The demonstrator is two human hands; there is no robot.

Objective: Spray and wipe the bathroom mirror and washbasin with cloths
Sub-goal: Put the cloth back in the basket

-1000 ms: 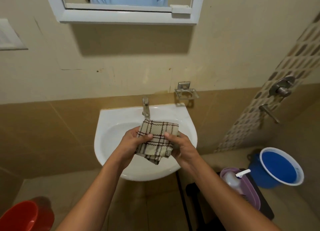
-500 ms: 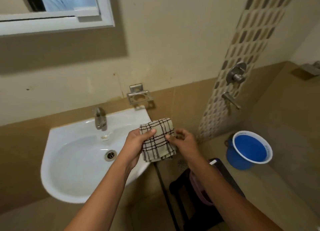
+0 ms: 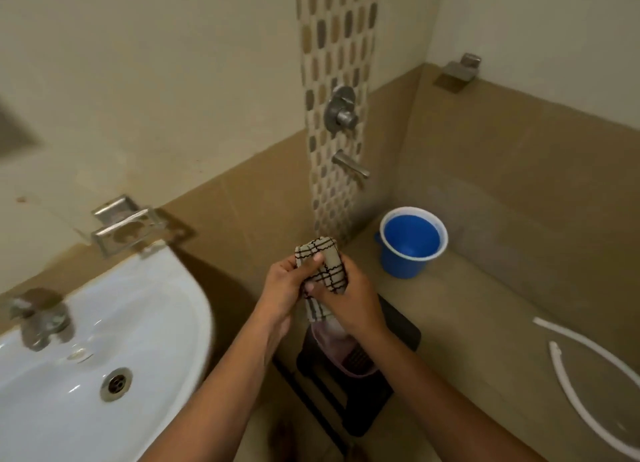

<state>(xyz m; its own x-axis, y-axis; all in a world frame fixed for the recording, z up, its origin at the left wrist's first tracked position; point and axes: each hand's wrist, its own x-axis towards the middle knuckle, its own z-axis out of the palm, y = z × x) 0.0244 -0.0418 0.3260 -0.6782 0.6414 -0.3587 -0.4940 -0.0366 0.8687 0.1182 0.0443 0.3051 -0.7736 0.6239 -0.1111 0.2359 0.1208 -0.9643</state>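
While both the left hand (image 3: 282, 288) and right hand (image 3: 346, 304) are gripping the bunched beige black-checked cloth (image 3: 323, 266), wiping is not underway on the white ceramic washbasin (image 3: 149, 323) off to their left, and the mirror is lying out of view.

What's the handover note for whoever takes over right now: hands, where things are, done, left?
Left hand: grips the checked cloth, thumb on top.
Right hand: also grips the cloth, which is bunched between both hands.
The cloth is held to the right of the washbasin, above the black stool, not over the bowl.
The mirror is out of view; no spray bottle can be made out.
Done: cannot tell from this view.
Left: any spraying and wiping not yet done, then put the cloth down.
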